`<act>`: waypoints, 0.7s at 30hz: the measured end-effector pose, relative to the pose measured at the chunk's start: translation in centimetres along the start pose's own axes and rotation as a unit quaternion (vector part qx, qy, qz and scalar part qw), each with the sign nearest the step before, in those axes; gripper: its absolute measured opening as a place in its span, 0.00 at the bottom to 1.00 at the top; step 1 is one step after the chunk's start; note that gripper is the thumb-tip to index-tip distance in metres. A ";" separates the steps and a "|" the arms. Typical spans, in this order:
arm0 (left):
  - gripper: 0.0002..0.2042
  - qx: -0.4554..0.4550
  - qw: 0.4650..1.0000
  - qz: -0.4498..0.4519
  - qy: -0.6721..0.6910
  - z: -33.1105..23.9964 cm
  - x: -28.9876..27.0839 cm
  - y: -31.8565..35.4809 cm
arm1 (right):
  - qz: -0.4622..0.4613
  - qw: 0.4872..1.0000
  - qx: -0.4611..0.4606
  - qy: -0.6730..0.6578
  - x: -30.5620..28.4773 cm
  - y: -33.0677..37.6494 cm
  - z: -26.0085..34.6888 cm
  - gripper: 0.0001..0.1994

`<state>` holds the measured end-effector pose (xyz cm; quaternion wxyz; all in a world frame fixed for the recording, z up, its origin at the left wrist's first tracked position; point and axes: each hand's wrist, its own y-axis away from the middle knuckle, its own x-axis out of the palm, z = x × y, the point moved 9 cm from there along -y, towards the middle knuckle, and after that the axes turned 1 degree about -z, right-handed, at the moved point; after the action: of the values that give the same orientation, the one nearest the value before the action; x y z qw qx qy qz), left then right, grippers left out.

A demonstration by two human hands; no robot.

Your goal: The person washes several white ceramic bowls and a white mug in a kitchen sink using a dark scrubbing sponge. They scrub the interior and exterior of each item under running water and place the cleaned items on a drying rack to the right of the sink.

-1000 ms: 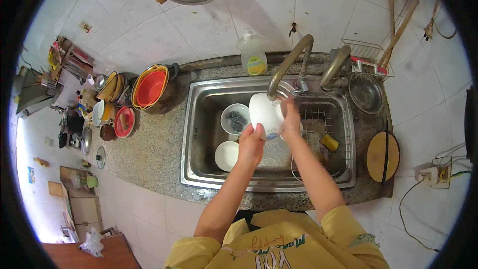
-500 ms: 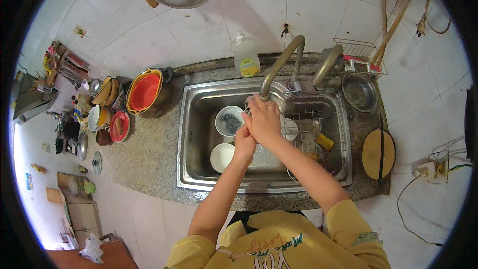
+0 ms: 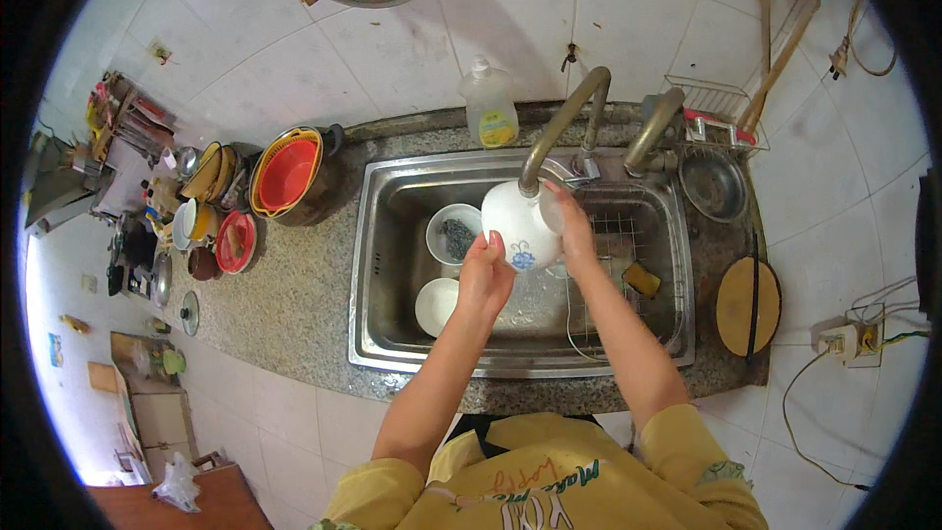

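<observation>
A white bowl [image 3: 512,221] with a blue flower pattern is tilted under the curved faucet [image 3: 557,128], its outside facing up. My left hand [image 3: 485,277] grips its near left edge, thumb up against the side. Along its right edge, my right hand [image 3: 573,228] is closed on it, with some fingers hidden behind. In the steel sink [image 3: 392,342] below stand a white bowl holding a steel-wool scrubber [image 3: 455,238] and another white bowl [image 3: 436,306]. A wire rack [image 3: 610,236] and a yellow-and-dark sponge [image 3: 641,277] lie on the right side of the sink.
A dish-soap bottle [image 3: 490,108] stands behind the sink. Red and yellow baskets [image 3: 287,175] are at left on the speckled counter [image 3: 285,304]. At right are a metal bowl [image 3: 712,185] and a round board [image 3: 746,319] with a dark stick-like object across it.
My hands were close together under the faucet; now they are apart, holding the flowered bowl up between them with its outside turned upward.
</observation>
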<state>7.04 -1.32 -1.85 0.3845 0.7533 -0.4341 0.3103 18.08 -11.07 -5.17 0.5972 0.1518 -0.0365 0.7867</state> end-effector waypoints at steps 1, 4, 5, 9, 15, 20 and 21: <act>0.10 0.015 1.000 -0.004 0.013 -0.1 -0.3 -0.3 | -0.029 0.995 -0.081 0.041 -0.2 0.3 0.0 0.23; 0.09 0.039 0.998 -0.036 0.018 -0.1 0.2 -0.7 | -0.098 0.975 -0.095 0.176 1.6 3.5 1.6 0.27; 0.09 0.044 0.999 -0.027 -0.016 0.0 0.5 -0.7 | -0.143 0.954 -0.146 0.219 2.3 5.1 2.7 0.28; 0.08 0.083 0.984 0.002 -0.155 -0.3 1.9 -0.1 | -0.156 0.948 -0.153 0.233 2.9 6.5 3.7 0.31; 0.07 0.113 0.853 0.065 -0.505 0.7 0.4 1.8 | 0.042 0.959 0.120 0.255 2.6 0.8 3.6 0.27; 0.08 0.305 0.560 0.200 -0.744 0.2 4.2 5.0 | 0.144 0.918 0.366 0.049 2.2 1.8 -0.6 0.20; 0.08 0.305 0.558 0.219 -0.740 0.2 4.4 5.3 | 0.154 0.921 0.356 0.034 2.2 1.8 -0.5 0.19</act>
<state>4.26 -5.06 3.24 -0.4048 0.6721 -0.5970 -0.1675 15.70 -9.42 -4.82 0.3764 0.3198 0.2432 0.8348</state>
